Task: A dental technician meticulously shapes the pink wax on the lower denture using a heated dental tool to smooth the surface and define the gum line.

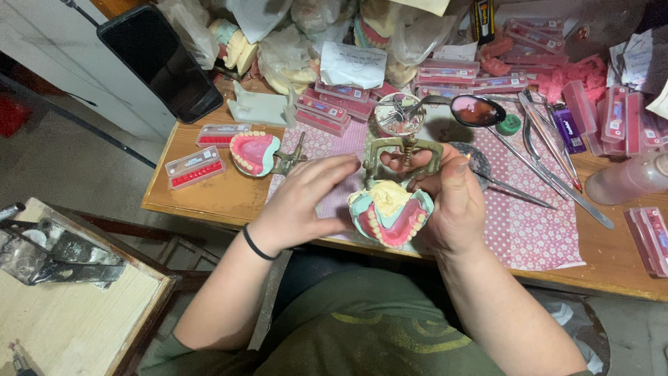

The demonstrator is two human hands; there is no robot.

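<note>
- The right hand [456,202] was wrapped shut around the brass-coloured metal hinged frame [403,154] that carried the pink wax denture with pale teeth set on a cream plaster cast [391,212]; the piece sat just off the near edge of the wooden surface [209,195], above the person's lap.
- The left hand [303,202] lay against the cast from nine o'clock with its fingers spread and half open. Whether its tips actually pinched anything could not be told.
- Judged from this, the main risk was a drop: the piece hung past the surface edge, so a slip of the right-hand grip would likely have sent plaster and wax to the floor.
- Pressure from the left fingers on the soft pink wax could probably have shifted a tooth out of line.
- At twelve o'clock, near the frame, stood a round metal dish [399,113] and a long-handled metal ladle holding dark red material [477,111]; a lifted wrist could have knocked them.
- At ten o'clock lay a second pink denture on a metal frame [255,153], close enough for the left forearm to sweep it aside.
- Long metal hand tools [550,150] lay at two o'clock on the pink dotted cloth [529,230], a snag hazard.
</note>
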